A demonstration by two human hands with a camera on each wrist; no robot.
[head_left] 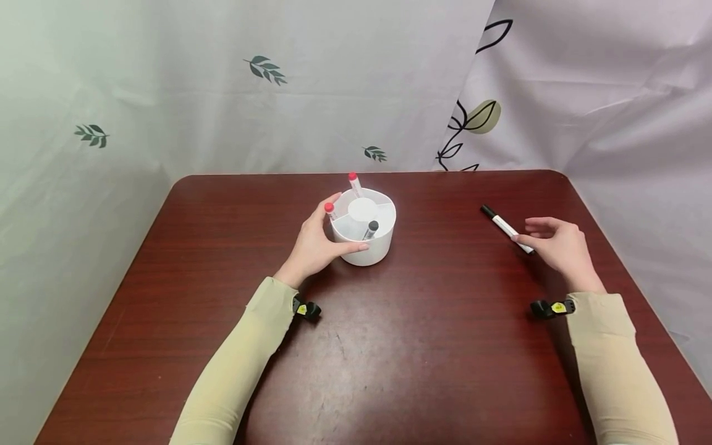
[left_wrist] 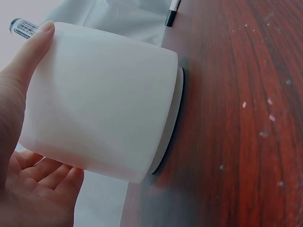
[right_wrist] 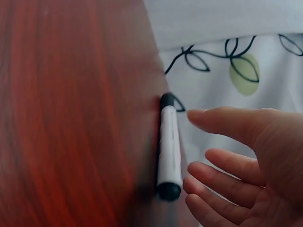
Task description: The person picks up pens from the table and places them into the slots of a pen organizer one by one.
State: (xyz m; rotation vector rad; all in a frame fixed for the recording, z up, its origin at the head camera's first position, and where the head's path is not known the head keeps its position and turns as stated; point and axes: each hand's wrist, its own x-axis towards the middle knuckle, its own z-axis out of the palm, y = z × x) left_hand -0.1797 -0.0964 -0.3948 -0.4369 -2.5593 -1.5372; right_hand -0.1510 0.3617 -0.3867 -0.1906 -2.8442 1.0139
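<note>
A white round pen holder (head_left: pixel 364 253) with dividers stands on the table, two red-capped markers (head_left: pixel 355 182) and a dark-capped marker (head_left: pixel 371 230) leaning in its compartments. My left hand (head_left: pixel 319 244) grips the holder from its left side, thumb across the front and fingers round the back; the left wrist view shows its smooth wall (left_wrist: pixel 104 99) close up. On the right lies a white marker (head_left: pixel 505 227) with a black cap. Beside its near end is my right hand (head_left: pixel 559 247), thumb and fingers spread apart. In the right wrist view the fingertips hover alongside the marker (right_wrist: pixel 170 146), without gripping it.
The dark red wooden table (head_left: pixel 423 346) reaches back to a pale curtain (head_left: pixel 311 111) with leaf prints. More curtain hangs along the left and right sides. Each wrist wears a black strap device, such as the left one (head_left: pixel 307 309).
</note>
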